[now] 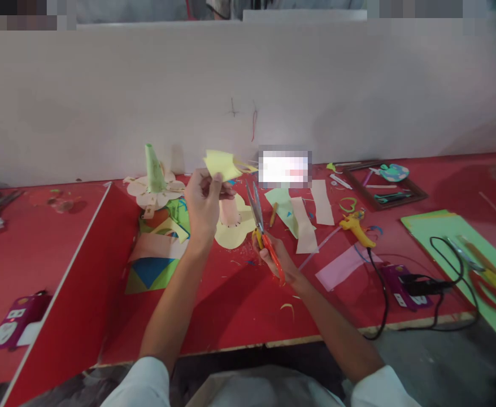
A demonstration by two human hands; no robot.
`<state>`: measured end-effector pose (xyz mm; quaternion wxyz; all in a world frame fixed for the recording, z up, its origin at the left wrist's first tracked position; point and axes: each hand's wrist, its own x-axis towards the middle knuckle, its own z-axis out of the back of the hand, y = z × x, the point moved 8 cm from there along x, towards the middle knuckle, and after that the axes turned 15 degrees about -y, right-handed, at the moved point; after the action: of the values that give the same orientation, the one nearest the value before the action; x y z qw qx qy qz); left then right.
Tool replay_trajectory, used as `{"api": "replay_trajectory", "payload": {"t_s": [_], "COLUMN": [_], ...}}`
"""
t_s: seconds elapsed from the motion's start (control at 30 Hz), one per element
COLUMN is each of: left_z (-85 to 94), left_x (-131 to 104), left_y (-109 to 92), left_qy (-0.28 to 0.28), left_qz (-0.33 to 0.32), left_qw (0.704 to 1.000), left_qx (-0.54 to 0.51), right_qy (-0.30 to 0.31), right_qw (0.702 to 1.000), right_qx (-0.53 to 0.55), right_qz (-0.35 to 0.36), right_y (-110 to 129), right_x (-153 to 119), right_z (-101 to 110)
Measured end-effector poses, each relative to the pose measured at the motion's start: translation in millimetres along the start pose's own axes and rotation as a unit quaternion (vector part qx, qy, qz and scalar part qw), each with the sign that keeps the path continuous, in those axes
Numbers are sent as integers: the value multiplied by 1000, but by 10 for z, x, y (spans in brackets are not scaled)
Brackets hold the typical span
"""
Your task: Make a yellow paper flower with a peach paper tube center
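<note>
Held up over the table, a folded yellow paper [221, 164] is pinched in my left hand [204, 198]; thin cut strips stick out from its right side. My right hand [273, 257] grips a pair of scissors [269, 243] with red and yellow handles. The blades point up and are slightly apart, to the right of the paper and not touching it. Below my hands lies a yellow flower-shaped paper [231, 234] with a pale upright tube at its middle. A flower-shaped base with a green paper cone [155, 172] stands to the left.
Coloured paper sheets [150, 271] lie beside the red divider [78, 282]. Right of my hands are pale paper pieces [305, 226], a yellow glue gun [358, 229], a purple power box [404, 288] with black cables, a wooden frame [417, 195] and a green board [434, 223] carrying more scissors.
</note>
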<state>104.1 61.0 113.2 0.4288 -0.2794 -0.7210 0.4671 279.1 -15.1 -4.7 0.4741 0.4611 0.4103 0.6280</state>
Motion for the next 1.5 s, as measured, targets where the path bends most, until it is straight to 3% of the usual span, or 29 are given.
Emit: {"api": "replay_trajectory", "payload": {"t_s": [0.13,0.33,0.5,0.77,1.07,1.23,1.5], "left_z": [0,-315,-480,-502,-502,-520,-571], "left_x": [4,-269,-457,-533,-523,-536,-563], "left_y": [-66,-25,71,78,76,94,-16], "left_qy": [2,87,123,138,142,169,203], "left_qz": [-10,-15,5,-28,-12,-13,-64], "left_qw": [1000,995,991,986,987,980,964], "left_qx": [-6,49,44,94,78,102,160], "right_qy": [-1,-28,-49,-70,-107,-119,-132], "right_qw": [1000,998,998,997,993,988,987], "right_qx": [26,48,35,41,43,97,90], "right_qz": [-13,-11,-16,-15,-26,-4,-7], "right_y": [-28,-54,-168,-197,-214,-245,-244], "right_x": [12,17,35,36,35,49,37], "right_z": [26,46,90,140,157,126,173]}}
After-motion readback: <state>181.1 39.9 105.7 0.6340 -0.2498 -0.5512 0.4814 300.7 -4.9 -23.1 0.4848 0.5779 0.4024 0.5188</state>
